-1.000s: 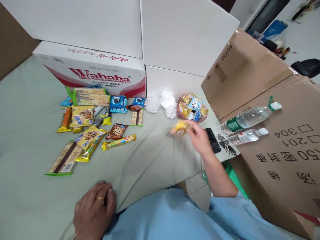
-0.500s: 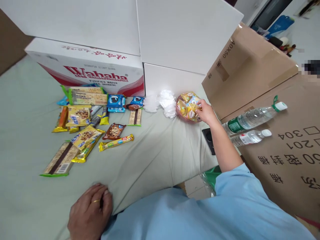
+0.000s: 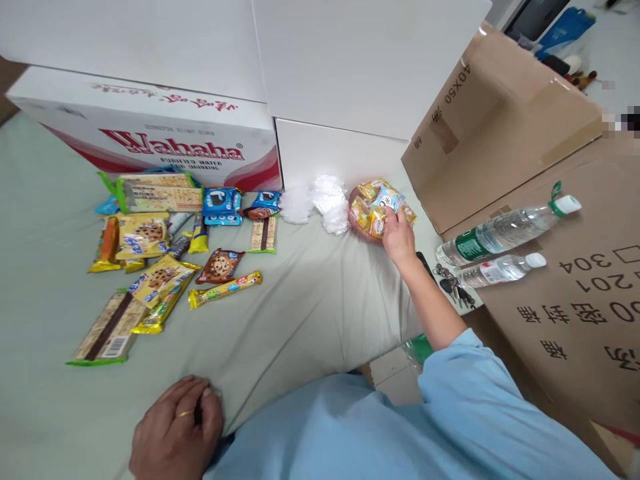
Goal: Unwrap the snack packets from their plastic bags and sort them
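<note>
My right hand [image 3: 399, 237] reaches over the front right of a round reddish bowl [image 3: 356, 228] filled with yellow snack packets [image 3: 377, 223] and a light blue one [image 3: 389, 198]. Its fingers are slightly apart and their tips touch the packets; no packet is lifted. My left hand [image 3: 175, 427], with a gold ring, lies loosely curled on the pale green sheet [image 3: 300, 320], holding nothing visible. White crumpled plastic bags [image 3: 330, 203] lie just left of the bowl.
Assorted wrapped snacks [image 3: 145, 237] lie at left before a Wahaha water carton [image 3: 175, 147]. White panels [image 3: 340, 60] stand behind. At right are two water bottles [image 3: 507, 233], keys [image 3: 457, 290], a partly covered phone [image 3: 425, 263] and brown cardboard boxes [image 3: 500, 113].
My right hand has shifted left and toward me, from the bowl's right side to its front. The keys beside the bottles now show. My left hand stays put; the view shifts slightly.
</note>
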Available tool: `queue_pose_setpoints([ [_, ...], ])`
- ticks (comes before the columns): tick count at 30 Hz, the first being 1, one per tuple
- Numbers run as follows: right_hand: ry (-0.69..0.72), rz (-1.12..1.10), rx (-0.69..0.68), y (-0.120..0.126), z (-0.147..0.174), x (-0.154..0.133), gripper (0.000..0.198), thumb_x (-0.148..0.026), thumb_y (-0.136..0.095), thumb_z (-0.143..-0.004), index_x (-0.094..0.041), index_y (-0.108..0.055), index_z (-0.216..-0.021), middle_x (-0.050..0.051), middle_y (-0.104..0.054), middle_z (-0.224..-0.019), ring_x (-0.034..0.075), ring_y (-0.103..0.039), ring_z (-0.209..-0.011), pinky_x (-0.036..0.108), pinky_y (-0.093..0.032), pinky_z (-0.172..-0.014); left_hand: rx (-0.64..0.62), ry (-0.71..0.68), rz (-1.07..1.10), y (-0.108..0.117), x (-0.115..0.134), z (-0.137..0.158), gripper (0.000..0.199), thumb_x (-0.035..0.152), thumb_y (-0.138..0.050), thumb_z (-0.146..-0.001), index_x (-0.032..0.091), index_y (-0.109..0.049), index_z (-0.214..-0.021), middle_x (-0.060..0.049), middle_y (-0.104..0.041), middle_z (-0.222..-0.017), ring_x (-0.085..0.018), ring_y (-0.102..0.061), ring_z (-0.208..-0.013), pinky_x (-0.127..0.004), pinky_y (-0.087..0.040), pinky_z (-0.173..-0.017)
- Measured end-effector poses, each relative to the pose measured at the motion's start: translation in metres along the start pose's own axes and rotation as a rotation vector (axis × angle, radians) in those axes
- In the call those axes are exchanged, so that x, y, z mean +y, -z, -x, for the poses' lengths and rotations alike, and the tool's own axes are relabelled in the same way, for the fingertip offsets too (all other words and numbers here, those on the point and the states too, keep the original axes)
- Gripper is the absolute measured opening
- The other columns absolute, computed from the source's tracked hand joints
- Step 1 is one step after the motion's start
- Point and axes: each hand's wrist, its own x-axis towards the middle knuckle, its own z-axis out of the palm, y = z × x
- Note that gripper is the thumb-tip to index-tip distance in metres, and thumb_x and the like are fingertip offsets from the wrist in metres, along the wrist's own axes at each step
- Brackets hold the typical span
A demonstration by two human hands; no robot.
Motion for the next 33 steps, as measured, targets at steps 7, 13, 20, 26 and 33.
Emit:
queue_pose_setpoints([
  [7,-0.010,-0.161,0.140,0.017,0.029,-0.004,0.058,-0.038,-0.034,-0.103,-0.014,-0.031,-0.157,0.022,-0.053,-0.134,0.033,-0.054,-0.126,0.047,-0.050,-0.100,-0.005,-0.015,-0.012,0.002,0.001,-0.003,0.019,0.011,-0.067,-0.082,0.020,-0.062,-0.098,-0.012,-0.073,-0.098,-0.030,-0.071,-0.092,-0.042,-0.057,-0.079],
  [13,0.200,-0.349,0.027,0.013,0.086,-0.030,0.039,-0.035,-0.033,-0.105,-0.021,-0.066,-0.120,0.012,-0.068,-0.102,0.024,-0.066,-0.099,0.036,-0.051,-0.092,0.007,0.033,-0.012,0.002,0.007,-0.001,0.019,0.011,-0.069,-0.082,0.019,-0.062,-0.098,-0.010,-0.074,-0.098,-0.027,-0.071,-0.094,-0.039,-0.055,-0.082],
  [20,0.161,-0.090,0.041,-0.012,0.072,-0.032,0.042,-0.032,-0.040,-0.102,-0.018,-0.061,-0.135,0.016,-0.064,-0.128,0.028,-0.063,-0.113,0.037,-0.052,-0.089,0.027,0.102,-0.002,-0.001,0.006,0.005,0.018,0.013,-0.067,-0.082,0.020,-0.064,-0.098,-0.009,-0.074,-0.101,-0.026,-0.072,-0.096,-0.038,-0.055,-0.085],
  [26,0.106,0.120,0.045,-0.029,0.051,-0.018,0.043,-0.035,-0.048,-0.100,-0.017,-0.060,-0.137,0.020,-0.060,-0.131,0.030,-0.063,-0.104,0.036,-0.051,-0.075,0.032,0.063,0.021,-0.001,0.004,0.005,0.018,0.013,-0.068,-0.083,0.019,-0.063,-0.099,-0.010,-0.074,-0.100,-0.027,-0.071,-0.096,-0.039,-0.054,-0.085],
  [33,-0.005,0.086,0.044,-0.033,0.051,0.002,0.034,-0.040,-0.044,-0.103,-0.020,-0.070,-0.115,0.014,-0.064,-0.118,0.023,-0.062,-0.093,0.031,-0.048,-0.073,0.056,0.046,0.019,0.001,0.003,0.003,0.018,0.012,-0.069,-0.082,0.019,-0.063,-0.098,-0.011,-0.074,-0.099,-0.027,-0.071,-0.093,-0.038,-0.054,-0.081],
])
